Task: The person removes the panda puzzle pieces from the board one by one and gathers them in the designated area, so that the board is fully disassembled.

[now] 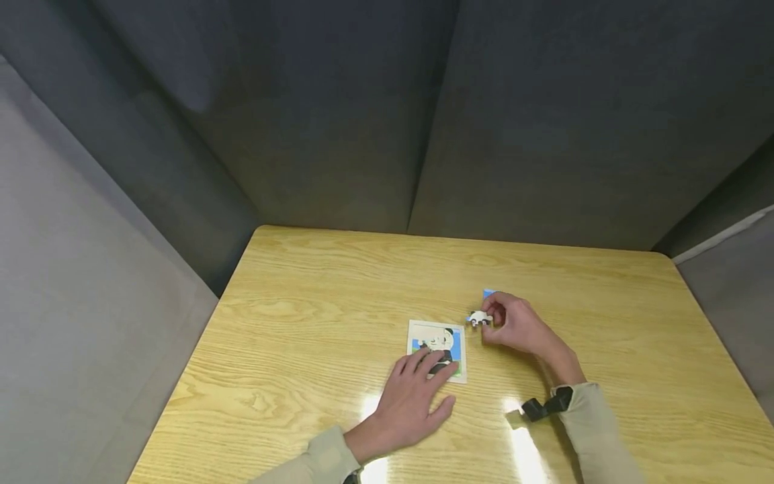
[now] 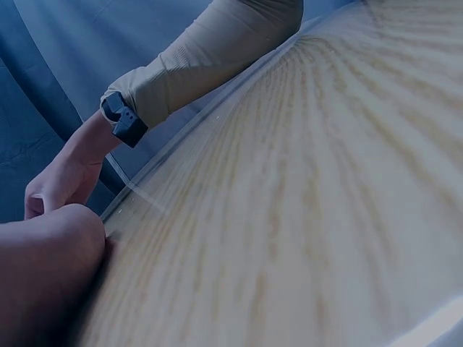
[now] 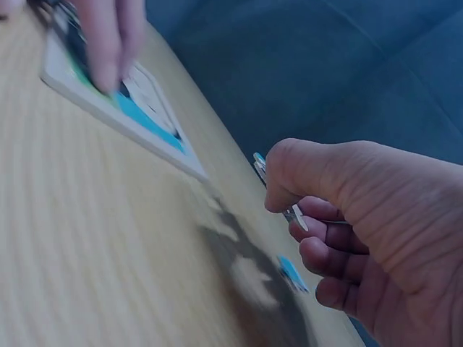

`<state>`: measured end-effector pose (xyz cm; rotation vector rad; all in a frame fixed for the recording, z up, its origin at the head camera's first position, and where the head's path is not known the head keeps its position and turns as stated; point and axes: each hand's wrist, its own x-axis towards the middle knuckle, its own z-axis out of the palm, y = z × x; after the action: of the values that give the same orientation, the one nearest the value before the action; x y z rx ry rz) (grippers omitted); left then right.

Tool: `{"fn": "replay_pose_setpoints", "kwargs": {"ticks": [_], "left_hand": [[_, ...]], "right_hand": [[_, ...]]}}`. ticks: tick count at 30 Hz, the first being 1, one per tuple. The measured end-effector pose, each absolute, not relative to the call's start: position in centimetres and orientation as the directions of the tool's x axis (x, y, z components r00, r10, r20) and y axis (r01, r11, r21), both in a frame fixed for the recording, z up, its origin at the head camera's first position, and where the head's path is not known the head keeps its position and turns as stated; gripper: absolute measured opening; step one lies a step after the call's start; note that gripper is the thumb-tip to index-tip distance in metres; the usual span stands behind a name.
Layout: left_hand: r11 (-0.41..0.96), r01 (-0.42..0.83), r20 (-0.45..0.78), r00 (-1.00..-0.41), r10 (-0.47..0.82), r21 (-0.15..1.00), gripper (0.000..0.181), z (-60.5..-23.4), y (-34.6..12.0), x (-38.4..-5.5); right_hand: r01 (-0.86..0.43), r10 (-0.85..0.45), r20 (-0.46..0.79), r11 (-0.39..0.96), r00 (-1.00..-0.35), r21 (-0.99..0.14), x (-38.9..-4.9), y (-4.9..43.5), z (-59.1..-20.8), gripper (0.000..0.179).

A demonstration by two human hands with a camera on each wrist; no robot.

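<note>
A small square panda jigsaw puzzle in a white frame (image 1: 462, 375) lies on the wooden table. My left hand (image 1: 414, 396) rests on its lower part with spread, nearly straight fingers. To the right of the frame, my right hand (image 1: 517, 327) pinches a black-and-white puzzle piece (image 1: 480, 318) between thumb and fingers, above the tabletop. Another piece with blue on it (image 1: 488, 294) lies just beyond the right hand, partly hidden by its fingers; the right wrist view shows this blue piece (image 3: 293, 273) flat on the table. In the puzzle's upper left, bare backing shows.
The wooden table (image 1: 290, 316) spans the area under both hands. Dark grey curtains (image 1: 338, 134) stand along its far edge, with lighter panels at the sides. A black wrist camera (image 1: 547, 405) sticks out from the right sleeve, close over the table.
</note>
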<state>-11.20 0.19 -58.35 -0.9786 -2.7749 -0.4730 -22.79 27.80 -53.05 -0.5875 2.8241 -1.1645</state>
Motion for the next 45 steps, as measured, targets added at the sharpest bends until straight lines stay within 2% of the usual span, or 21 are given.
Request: {"fn": "replay_pose_setpoints", "kwargs": {"ticks": [8, 17, 29, 39, 45], "left_hand": [[0.740, 0.626, 0.239, -0.779, 0.580, 0.246, 0.052, -58.1, 0.2, -11.1], [0.738, 0.629, 0.222, -0.777, 0.589, 0.244, 0.052, -58.1, 0.2, -11.1], [0.735, 0.630, 0.219, -0.776, 0.591, 0.251, 0.052, -58.3, 0.4, -11.2], [0.739, 0.630, 0.220, -0.776, 0.591, 0.240, 0.053, -58.4, 0.4, -11.2], [0.744, 0.629, 0.221, -0.777, 0.590, 0.225, 0.053, -58.6, 0.4, -11.3]], "right_hand": [[-0.263, -0.255, 0.110, 0.712, -0.961, -0.651, -23.9, 31.5, -53.1, 0.029], [-0.214, -0.211, 0.083, 0.732, -0.974, -0.647, -25.5, 34.3, -53.7, 0.032], [-0.167, -0.199, 0.020, 0.758, -0.980, -0.631, -26.7, 35.3, -54.6, 0.037], [-0.148, -0.217, -0.039, 0.775, -0.975, -0.615, -27.3, 35.4, -54.4, 0.035], [-0.157, -0.223, -0.032, 0.775, -0.974, -0.612, -27.5, 35.4, -54.5, 0.033]]}}
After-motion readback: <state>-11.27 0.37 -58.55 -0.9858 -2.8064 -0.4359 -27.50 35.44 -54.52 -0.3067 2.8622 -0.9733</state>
